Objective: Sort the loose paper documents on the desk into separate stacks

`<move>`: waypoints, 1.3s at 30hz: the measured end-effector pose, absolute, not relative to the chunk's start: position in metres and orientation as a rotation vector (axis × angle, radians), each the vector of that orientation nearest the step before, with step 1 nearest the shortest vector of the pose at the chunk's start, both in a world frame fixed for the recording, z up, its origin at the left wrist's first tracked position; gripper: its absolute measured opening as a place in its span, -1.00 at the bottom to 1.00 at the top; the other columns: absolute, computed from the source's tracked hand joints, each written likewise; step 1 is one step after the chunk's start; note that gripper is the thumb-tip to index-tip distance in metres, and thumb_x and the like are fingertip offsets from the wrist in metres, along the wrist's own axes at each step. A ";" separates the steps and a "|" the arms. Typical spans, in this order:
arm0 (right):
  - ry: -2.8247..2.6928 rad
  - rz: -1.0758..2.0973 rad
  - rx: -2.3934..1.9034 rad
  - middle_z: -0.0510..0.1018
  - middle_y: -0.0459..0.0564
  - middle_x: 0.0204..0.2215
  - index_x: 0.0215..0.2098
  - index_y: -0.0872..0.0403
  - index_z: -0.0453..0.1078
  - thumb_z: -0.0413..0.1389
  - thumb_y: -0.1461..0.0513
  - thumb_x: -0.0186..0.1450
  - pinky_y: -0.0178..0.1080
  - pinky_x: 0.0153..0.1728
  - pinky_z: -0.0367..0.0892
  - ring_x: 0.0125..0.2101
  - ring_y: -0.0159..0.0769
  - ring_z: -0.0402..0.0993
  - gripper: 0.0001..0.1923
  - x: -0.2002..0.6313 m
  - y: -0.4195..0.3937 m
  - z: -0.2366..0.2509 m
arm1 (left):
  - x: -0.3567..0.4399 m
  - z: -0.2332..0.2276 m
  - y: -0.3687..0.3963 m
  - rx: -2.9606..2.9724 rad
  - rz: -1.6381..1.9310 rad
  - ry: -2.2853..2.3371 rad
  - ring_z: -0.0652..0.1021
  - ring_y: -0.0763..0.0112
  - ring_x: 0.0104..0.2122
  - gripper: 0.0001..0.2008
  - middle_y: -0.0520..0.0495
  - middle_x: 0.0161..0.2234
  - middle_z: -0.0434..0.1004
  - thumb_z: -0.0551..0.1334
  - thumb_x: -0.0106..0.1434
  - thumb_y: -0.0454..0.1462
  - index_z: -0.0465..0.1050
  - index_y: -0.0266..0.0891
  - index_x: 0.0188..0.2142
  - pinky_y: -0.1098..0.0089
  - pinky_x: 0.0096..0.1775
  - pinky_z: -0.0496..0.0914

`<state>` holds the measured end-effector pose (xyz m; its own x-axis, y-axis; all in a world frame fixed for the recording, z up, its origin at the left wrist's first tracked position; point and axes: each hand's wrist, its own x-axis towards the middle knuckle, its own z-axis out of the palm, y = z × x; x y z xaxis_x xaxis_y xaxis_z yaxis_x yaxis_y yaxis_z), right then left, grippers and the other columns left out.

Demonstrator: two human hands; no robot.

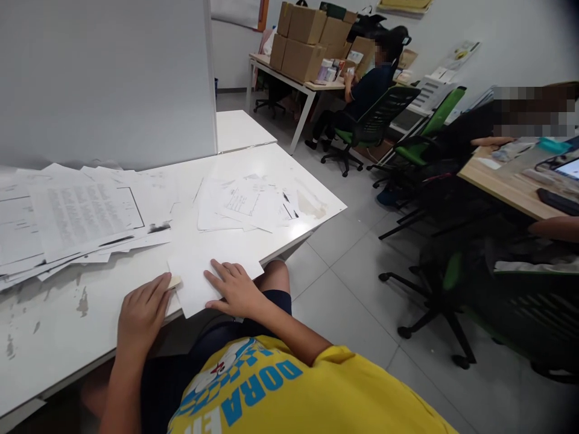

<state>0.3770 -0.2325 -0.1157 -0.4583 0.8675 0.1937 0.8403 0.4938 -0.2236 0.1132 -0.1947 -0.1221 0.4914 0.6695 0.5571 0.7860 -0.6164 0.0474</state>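
1. Head view shows the white table (253, 241) in front of you, its surface marked with grey scuffs, with a grey partition panel (108, 78) standing along its far edge.
2. Note the large spread of printed papers (76, 217) on the left part of the table, fanned and overlapping.
3. Note the second, smaller pile of printed sheets (246, 205) lying near the right corner of the table, well apart from the first spread.
4. Locate the blank white sheet (199, 274) at the near table edge, directly in front of you; its near corner overhangs the edge.
5. Your right hand (235, 292) lies flat on the right part of this sheet, fingers spread and pressing down; it grips nothing.
6. Your left hand (142, 316) rests on the table at the sheet's left edge, fingers loosely curled with the fingertips against a small pale object (175, 281); you cannot tell whether it is pinched or only touched.
7. Behind, a seated person (362, 90) works at a table stacked with cardboard boxes (307, 42).
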 end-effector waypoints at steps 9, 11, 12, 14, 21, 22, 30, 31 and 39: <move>-2.501 0.158 -1.386 0.04 0.25 0.43 0.43 0.13 0.01 0.05 -0.19 0.36 0.05 0.29 0.08 0.29 0.08 0.13 -0.12 0.359 -0.240 -0.122 | 0.114 -0.123 -0.196 -2.512 -0.834 -1.327 0.55 0.13 0.03 -0.56 -0.18 0.06 0.58 0.08 0.43 -0.19 0.33 -0.15 0.26 0.21 -0.03 0.35; -2.484 0.160 -1.410 0.04 0.25 0.43 0.43 0.12 0.02 0.07 -0.17 0.37 0.04 0.30 0.08 0.29 0.07 0.13 -0.14 0.361 -0.240 -0.124 | 0.114 -0.123 -0.196 -2.542 -0.830 -1.356 0.54 0.13 0.05 -0.55 -0.18 0.10 0.55 0.06 0.43 -0.19 0.31 -0.13 0.28 0.19 0.00 0.35; -2.479 0.157 -1.416 0.04 0.24 0.43 0.43 0.12 0.02 0.07 -0.16 0.37 0.04 0.30 0.08 0.29 0.07 0.13 -0.15 0.363 -0.240 -0.124 | 0.113 -0.123 -0.196 -2.560 -0.835 -1.367 0.53 0.13 0.05 -0.54 -0.17 0.11 0.54 0.05 0.43 -0.20 0.31 -0.13 0.28 0.17 0.02 0.35; -2.488 0.155 -1.409 0.03 0.23 0.43 0.43 0.11 0.01 0.09 -0.15 0.36 0.04 0.30 0.08 0.29 0.07 0.13 -0.15 0.366 -0.239 -0.126 | 0.112 -0.123 -0.195 -2.596 -0.850 -1.388 0.51 0.11 0.06 -0.54 -0.17 0.14 0.52 0.04 0.43 -0.19 0.31 -0.12 0.28 0.13 0.06 0.34; -2.541 0.149 -1.388 0.02 0.25 0.44 0.46 0.14 -0.08 0.12 -0.08 0.37 0.04 0.27 0.12 0.28 0.07 0.13 -0.12 0.371 -0.235 -0.127 | 0.115 -0.115 -0.195 -2.673 -0.811 -1.472 0.49 0.08 0.06 -0.58 -0.11 0.16 0.51 0.03 0.43 -0.15 0.40 -0.10 0.21 0.09 0.06 0.35; -2.544 0.143 -1.391 0.02 0.25 0.44 0.46 0.14 -0.07 0.12 -0.06 0.38 0.03 0.26 0.12 0.28 0.06 0.14 -0.14 0.371 -0.235 -0.126 | 0.116 -0.114 -0.195 -2.683 -0.786 -1.474 0.49 0.08 0.07 -0.58 -0.10 0.15 0.52 0.02 0.43 -0.16 0.40 -0.10 0.21 0.11 0.03 0.36; -2.548 0.084 -1.377 0.05 0.27 0.42 0.44 0.07 0.00 0.06 0.13 0.43 0.01 0.16 0.21 0.20 0.05 0.24 -0.32 0.372 -0.233 -0.117 | 0.121 -0.113 -0.196 -2.674 -0.798 -1.490 0.53 0.15 0.10 -0.62 -0.10 0.12 0.55 0.03 0.45 -0.19 0.43 -0.11 0.17 0.15 0.00 0.38; -2.543 0.075 -1.376 0.05 0.27 0.42 0.44 0.05 0.00 0.04 0.19 0.43 0.01 0.15 0.23 0.19 0.03 0.26 -0.35 0.372 -0.233 -0.118 | 0.121 -0.114 -0.197 -2.655 -0.813 -1.497 0.52 0.13 0.11 -0.62 -0.10 0.12 0.54 0.04 0.44 -0.19 0.43 -0.10 0.17 0.14 0.01 0.38; -2.354 0.065 -1.442 0.20 0.21 0.37 0.41 0.12 0.10 -0.12 0.41 0.36 0.01 0.11 0.31 0.16 -0.03 0.33 -0.35 0.408 -0.234 -0.124 | 0.117 -0.109 -0.202 -2.569 -0.923 -1.361 0.11 0.02 0.41 -0.48 -0.15 0.17 0.49 0.13 0.39 -0.25 0.23 -0.06 0.33 -0.17 0.32 0.11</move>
